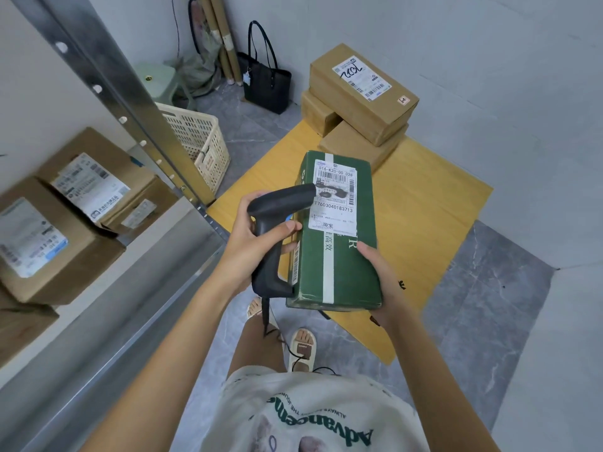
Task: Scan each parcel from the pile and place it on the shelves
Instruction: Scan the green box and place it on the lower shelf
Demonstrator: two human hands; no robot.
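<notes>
Green labelled parcel (339,256), white-taped

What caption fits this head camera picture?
Left hand aims a scanner at the green parcel held by the right hand.

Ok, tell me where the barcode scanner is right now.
In the head view the barcode scanner sits at centre, gripped by the left hand, its nose over the white label of the green parcel that the right hand holds.
</notes>
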